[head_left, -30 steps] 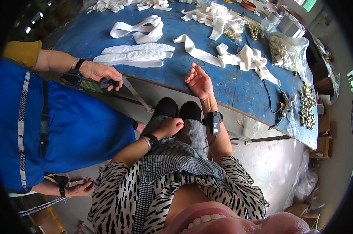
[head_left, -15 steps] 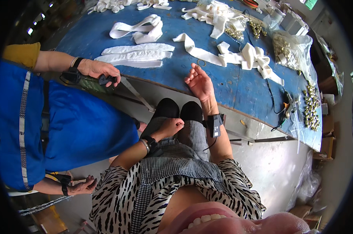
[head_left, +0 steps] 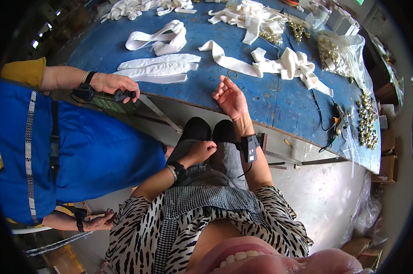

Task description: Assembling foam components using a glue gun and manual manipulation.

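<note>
- The right grip (head_left: 231,99) is palm up at the near edge of the table (head_left: 270,107), its fingers loosely half-curled with nothing in them; whether it touches the top is unclear.
- The left grip (head_left: 200,152) lies over the lap with bent fingers; whether it pinches anything, I cannot tell.
- A thin ring (head_left: 233,74) lies flat on the table, just beyond the right fingertips.
- A rumpled white strip (head_left: 243,66) stretches past the ring, bunched toward its right part.
- Black devices are strapped at both wrists, and a checked apron (head_left: 206,187) covers the lap.
- To the left on the table are flat white strips (head_left: 158,68) side by side, with a looped white strip (head_left: 167,39) behind them.
- Farther back is a white heap (head_left: 249,16).
- To the right, a clear bag (head_left: 339,55) contains brass-coloured pieces; more loose pieces (head_left: 367,121) lie near the table's right end.
- At left, a co-worker's hand (head_left: 117,85) holds a small black object (head_left: 123,95).
</note>
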Available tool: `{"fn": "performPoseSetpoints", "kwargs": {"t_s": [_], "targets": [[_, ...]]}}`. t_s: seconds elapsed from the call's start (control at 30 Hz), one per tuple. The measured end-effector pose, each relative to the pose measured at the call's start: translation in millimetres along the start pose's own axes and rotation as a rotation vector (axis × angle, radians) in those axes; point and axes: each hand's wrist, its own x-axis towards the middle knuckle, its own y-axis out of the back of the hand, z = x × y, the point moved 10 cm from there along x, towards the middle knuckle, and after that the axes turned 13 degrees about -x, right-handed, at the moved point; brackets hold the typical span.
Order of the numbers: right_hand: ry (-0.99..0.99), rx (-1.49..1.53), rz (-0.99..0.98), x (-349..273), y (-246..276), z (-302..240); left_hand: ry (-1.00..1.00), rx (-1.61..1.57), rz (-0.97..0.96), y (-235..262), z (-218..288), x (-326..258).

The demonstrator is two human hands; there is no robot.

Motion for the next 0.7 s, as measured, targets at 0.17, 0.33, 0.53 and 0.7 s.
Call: {"fn": "performPoseSetpoints", "kwargs": {"t_s": [0.17,0.33,0.53,0.7], "targets": [[-0.007,0.013,0.006,-0.6,0.4,-1.4,-0.009,-0.029,-0.006,1.3,0.5,-0.6],[-0.043,0.142,0.109,3.3,16.8,6.2,-0.084,-0.101,0.016,0.4,-5.8,0.3],[0.097,0.259,-0.321,1.8,-32.7,-10.8,0.292,-0.616,-0.065,11.7,-31.7,-3.4],[0.138,0.376,-0.564,-13.4,-100.8,-22.9,0.299,-0.709,-0.009,47.4,6.9,-19.8]]}}
